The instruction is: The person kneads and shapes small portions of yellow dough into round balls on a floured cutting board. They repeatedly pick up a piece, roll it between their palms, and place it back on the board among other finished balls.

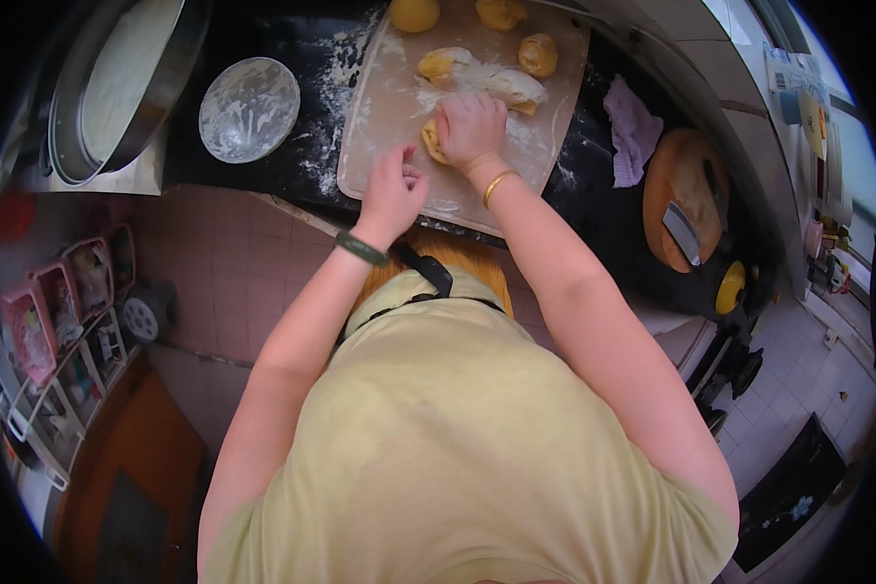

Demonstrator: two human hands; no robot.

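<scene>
On the pale kneading board (379, 139), my right hand (474, 128) is closed over a yellow dough piece (432, 142), pressing it down; its far side is hidden under the fingers. My left hand (398, 186) hovers over the board's near left part, thumb apart and fingers loosely curled around nothing. Just beyond my right hand lie a floured dough piece (518, 89) and another yellow, flour-dusted dough piece (444, 66). Farther back are a round dough ball (538, 55), a smooth yellow ball (415, 13) and a rough yellow lump (501, 12).
Left of the board stand a flour-smeared metal bowl (250, 109) and a large steel pot (153, 95) with white contents. To the right lie a purple cloth (630, 131) and a round wooden chopping board (664, 182) bearing a cleaver (681, 232). Loose flour dusts the black countertop (314, 44).
</scene>
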